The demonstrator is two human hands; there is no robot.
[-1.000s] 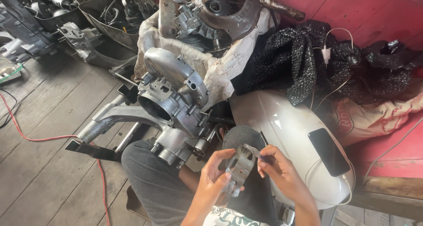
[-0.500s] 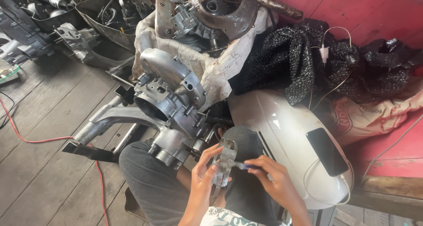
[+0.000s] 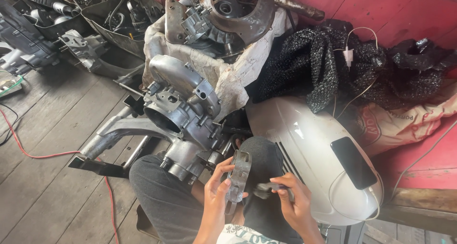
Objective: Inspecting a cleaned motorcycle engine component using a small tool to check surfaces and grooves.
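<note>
Worn grey wooden floor (image 3: 43,187) planks are carrying nearly everything here. A red cable (image 3: 28,151) is snaking across the boards at the left, curving down toward the bottom edge. A bare metal engine casing (image 3: 183,115) is sitting on the floor in the middle, with a flat dark bar (image 3: 97,166) lying just beside its lower left. Dark plastic body panels (image 3: 112,29) are resting along the upper left, holding loose parts. A white curved scooter panel (image 3: 309,153) is lying at the right, near the casing.

Grey metal bracket (image 3: 238,175) — white striped panel (image 3: 309,149)
</note>
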